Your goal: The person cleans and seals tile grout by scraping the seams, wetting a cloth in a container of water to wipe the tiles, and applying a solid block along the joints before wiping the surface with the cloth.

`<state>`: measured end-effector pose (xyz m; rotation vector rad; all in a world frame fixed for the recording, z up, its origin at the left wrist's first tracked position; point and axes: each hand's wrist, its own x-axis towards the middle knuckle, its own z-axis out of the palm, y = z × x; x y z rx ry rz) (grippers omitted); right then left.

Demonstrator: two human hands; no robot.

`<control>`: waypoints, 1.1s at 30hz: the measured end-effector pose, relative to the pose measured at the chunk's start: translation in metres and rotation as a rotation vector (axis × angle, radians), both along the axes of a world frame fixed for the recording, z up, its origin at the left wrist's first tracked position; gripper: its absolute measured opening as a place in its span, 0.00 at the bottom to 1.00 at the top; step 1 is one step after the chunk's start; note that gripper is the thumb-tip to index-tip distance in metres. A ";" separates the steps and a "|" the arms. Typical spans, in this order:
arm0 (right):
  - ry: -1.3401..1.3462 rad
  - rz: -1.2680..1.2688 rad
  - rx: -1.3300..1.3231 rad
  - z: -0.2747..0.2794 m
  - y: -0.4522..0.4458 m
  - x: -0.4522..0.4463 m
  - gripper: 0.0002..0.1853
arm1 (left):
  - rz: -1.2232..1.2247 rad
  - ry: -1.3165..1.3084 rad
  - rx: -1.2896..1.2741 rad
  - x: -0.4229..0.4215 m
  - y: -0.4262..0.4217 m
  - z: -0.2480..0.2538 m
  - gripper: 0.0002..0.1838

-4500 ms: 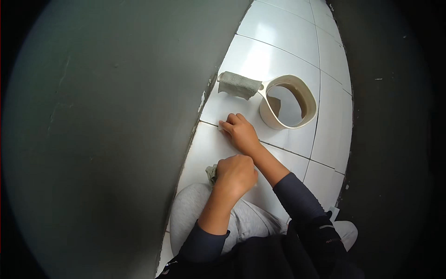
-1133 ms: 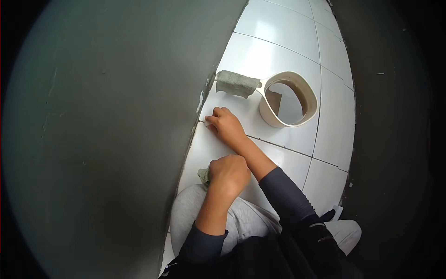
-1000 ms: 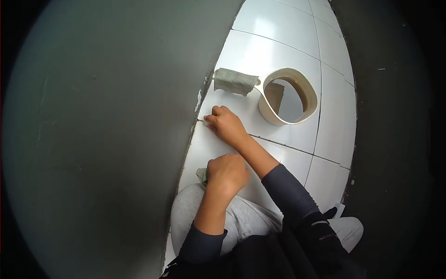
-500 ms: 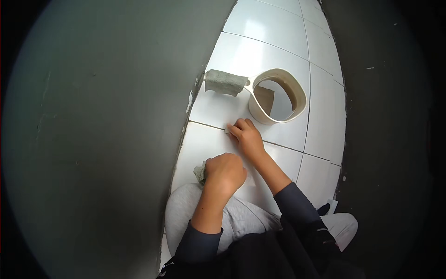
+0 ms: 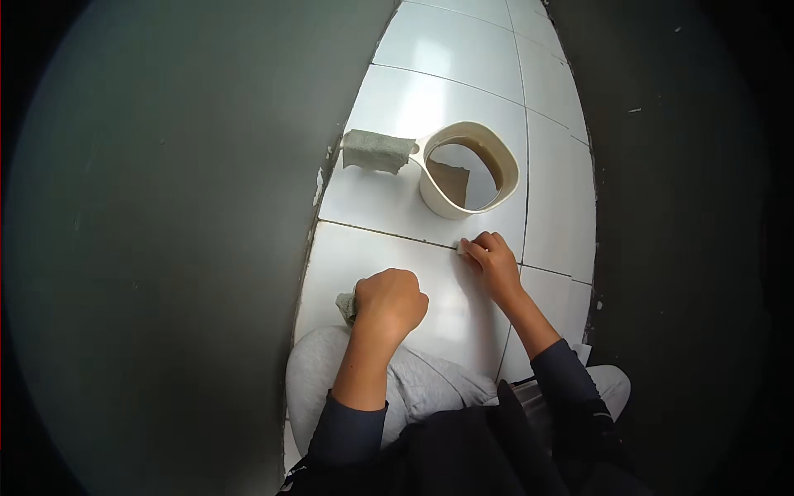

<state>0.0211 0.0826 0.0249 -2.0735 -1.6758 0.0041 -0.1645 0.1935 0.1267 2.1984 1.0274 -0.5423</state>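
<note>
My left hand [image 5: 390,302] is closed around a crumpled grey-green cloth [image 5: 346,308], which pokes out on its left side above my knee. My right hand [image 5: 495,260] pinches a small whitish piece [image 5: 461,246] against the dark joint between two white floor tiles [image 5: 389,269]. What kind of piece it is I cannot make out. Just beyond this hand stands a cream dipper [image 5: 444,198] with brownish water in it. Over the dipper's handle, which points left, hangs another grey-green cloth [image 5: 379,151].
Dark grey walls [image 5: 165,207] rise close on the left and right [image 5: 686,231] of the narrow tiled strip. White flecks mark the wall edges. My legs in light grey trousers [image 5: 430,380] are folded on the tiles in front of me.
My right hand has slid to the right along the tile joint with the small whitish piece. My left hand keeps its hold on the cloth. The whole view has shifted slightly.
</note>
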 end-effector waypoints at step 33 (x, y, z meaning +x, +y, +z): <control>-0.093 -0.022 -0.113 0.010 -0.069 0.062 0.09 | -0.178 -0.417 -0.192 0.023 -0.010 0.002 0.16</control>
